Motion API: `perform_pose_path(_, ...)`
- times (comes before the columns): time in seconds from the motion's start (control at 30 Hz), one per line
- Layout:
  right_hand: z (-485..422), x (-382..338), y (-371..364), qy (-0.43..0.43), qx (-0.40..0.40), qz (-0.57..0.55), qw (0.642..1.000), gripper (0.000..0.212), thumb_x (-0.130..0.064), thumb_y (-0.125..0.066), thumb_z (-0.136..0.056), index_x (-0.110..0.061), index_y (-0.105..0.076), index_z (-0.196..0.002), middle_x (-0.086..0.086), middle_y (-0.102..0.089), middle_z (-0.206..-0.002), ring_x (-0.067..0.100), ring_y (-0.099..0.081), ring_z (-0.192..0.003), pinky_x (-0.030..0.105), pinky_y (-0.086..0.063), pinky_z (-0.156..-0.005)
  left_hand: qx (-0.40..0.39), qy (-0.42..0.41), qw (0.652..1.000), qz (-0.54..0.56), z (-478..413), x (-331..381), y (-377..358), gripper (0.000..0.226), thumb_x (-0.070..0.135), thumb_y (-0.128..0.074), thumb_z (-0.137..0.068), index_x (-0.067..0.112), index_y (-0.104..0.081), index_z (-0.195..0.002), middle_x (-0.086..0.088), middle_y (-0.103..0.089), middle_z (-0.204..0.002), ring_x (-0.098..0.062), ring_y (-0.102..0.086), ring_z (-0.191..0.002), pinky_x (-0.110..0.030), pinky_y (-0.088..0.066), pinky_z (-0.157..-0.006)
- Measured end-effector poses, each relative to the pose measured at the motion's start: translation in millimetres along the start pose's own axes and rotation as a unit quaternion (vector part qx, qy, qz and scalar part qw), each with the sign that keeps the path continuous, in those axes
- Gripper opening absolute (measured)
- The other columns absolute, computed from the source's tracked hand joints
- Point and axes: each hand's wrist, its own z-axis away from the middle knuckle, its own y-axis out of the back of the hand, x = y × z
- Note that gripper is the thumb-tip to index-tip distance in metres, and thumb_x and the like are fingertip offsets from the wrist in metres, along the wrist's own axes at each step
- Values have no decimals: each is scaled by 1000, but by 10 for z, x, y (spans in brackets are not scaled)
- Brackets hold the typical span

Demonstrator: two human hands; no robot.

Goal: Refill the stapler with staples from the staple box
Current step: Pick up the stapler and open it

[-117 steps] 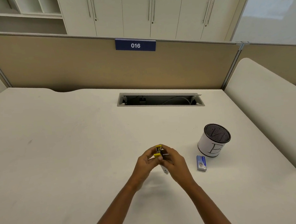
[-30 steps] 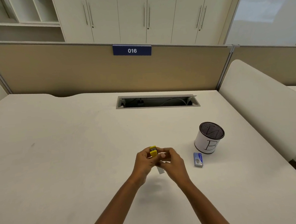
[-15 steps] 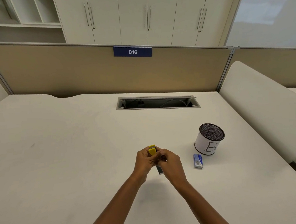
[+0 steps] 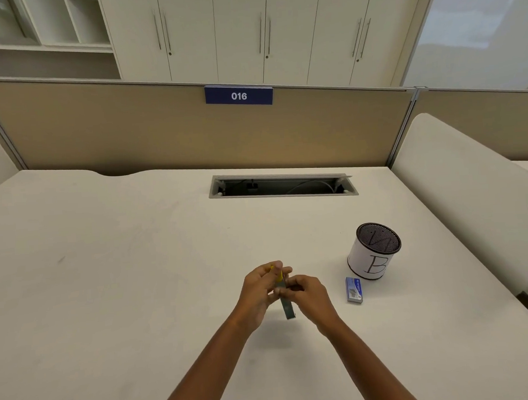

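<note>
Item: stapler (image 4: 279, 276), small, yellow body with a grey metal magazine rail (image 4: 287, 307) projecting toward the person. It is being held above the desk (image 4: 121, 270), between both hands, near the front centre of the view.

Left hand (image 4: 257, 288): fingers are curling closed around the yellow end, gripping the stapler from the left.

Right hand (image 4: 307, 294): fingers are pinching at the middle of the rail; whether they are holding a strip of staples as well cannot be told, since the fingers are covering that spot.

Staple box (image 4: 354, 290): small, blue, lying flat on the desk to the right of the hands, just in front of the pen cup (image 4: 373, 250) and apart from both hands. Printing on it is too small to read.

Step in hand, as judged: the magazine is being opened or loaded. Handling advice: the left hand should be keeping the body steady while the right is working along the rail's line, not across it; the strip should be going in legs down and sitting flat before the rail is pushed home, as a skewed strip is likely to jam.

Legible writing: a blue sign (image 4: 238, 96) on the partition is reading "016"; the white pen cup, with its black mesh top, is bearing a hand-drawn "B".
</note>
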Motion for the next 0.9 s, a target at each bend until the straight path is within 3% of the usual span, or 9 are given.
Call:
perform_pose_path(0.23, 7, 50, -82, 5, 38, 40, 998, 21, -16, -65, -82, 4, -63, -90, 19, -66, -89, 19, -52, -76, 13, -36, -58, 79, -16, 996, -33, -17, -34, -69, 11, 19, -58, -89, 10, -64, -86, -4, -69, -79, -15, -65, -68, -14, -54, -54)
perform_pose_path(0.6, -14, 51, -77, 6, 18, 61, 998, 23, -19, -62, -85, 2, -63, -94, 6, -59, -85, 18, -52, -79, 13, -36, -58, 124, 0, 992, -23, -15, -32, -88, 21, 21, -60, -87, 10, -64, -70, -5, -69, -70, -13, -65, -56, -14, -53, -47)
perform_pose_path(0.7, -14, 22, -34, -4, -2, 51, 999, 22, -20, -64, -84, 1, -65, -88, 12, -64, -89, 18, -54, -80, 20, -40, -63, 117, 14, 993, -11, -9, -27, -75, 21, 23, -60, -87, 8, -64, -73, -6, -69, -73, -15, -66, -60, -17, -54, -50)
perform_pose_path(0.8, -10, 2, 15, -17, -31, 33, 999, 18, -23, -63, -84, -8, -61, -74, 6, -61, -78, 18, -54, -76, 21, -40, -63, 95, 53, 994, 5, -24, 11, -50, 23, 26, -62, -86, 5, -63, -78, -9, -69, -80, -21, -66, -70, -25, -56, -66)
perform_pose_path(0.9, -6, -7, 22, -30, -50, 22, 998, 28, -25, -62, -85, -16, -55, -59, -1, -54, -64, 17, -51, -70, 23, -39, -66, 76, 80, 994, 12, -34, 31, -46, 27, 30, -62, -85, 3, -62, -80, -13, -67, -88, -24, -64, -76, -29, -53, -75)
